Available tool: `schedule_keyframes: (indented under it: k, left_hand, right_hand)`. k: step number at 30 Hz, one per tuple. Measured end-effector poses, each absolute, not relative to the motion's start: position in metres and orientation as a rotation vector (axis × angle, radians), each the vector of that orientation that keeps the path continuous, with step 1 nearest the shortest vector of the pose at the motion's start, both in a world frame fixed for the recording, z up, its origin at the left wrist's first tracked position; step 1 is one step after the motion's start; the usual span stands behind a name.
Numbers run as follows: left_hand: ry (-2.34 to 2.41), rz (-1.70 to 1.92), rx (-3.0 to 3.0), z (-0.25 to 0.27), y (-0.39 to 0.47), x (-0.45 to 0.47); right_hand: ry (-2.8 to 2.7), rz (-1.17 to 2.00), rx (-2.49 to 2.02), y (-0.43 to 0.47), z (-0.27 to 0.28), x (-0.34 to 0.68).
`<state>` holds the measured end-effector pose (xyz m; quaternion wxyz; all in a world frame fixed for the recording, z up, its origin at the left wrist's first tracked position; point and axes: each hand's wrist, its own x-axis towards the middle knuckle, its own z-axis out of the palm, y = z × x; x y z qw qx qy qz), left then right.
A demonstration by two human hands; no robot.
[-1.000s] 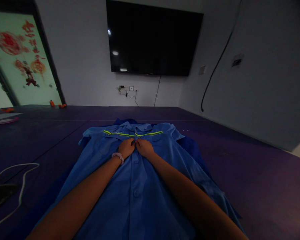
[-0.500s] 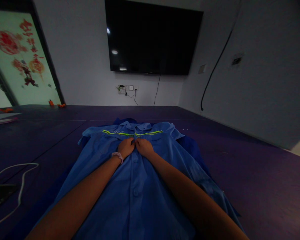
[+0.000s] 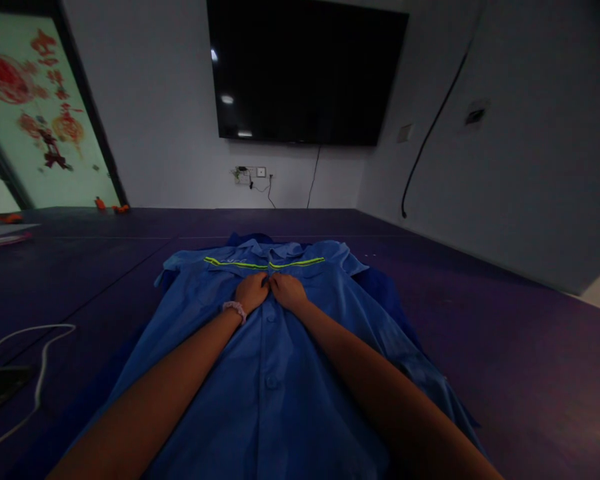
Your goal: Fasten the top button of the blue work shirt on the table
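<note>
Beyond a slight shift of view, little is seen to change: the shirt (image 3: 293, 373) is spread across the lower centre, its front still pinched mid-frame by the left hand (image 3: 251, 292) and right hand (image 3: 287, 292), so the same spot seems still worked.

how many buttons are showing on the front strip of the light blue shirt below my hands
2: an upper button just below the left hand and right hand, and a lower button nearer the camera. Others may be hidden.
</note>
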<state>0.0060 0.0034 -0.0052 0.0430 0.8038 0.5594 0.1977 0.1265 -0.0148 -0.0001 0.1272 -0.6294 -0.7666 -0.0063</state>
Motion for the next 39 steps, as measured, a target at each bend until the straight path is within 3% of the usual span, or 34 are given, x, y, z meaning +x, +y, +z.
schedule_keyframes:
  k: [39]
  left_hand:
    - [1.699, 0.602, 2.483, -0.008, 0.0064, 0.0045]
  right_hand:
    - [-2.248, -0.027, -1.844, -0.0142, 0.0005, 0.1264]
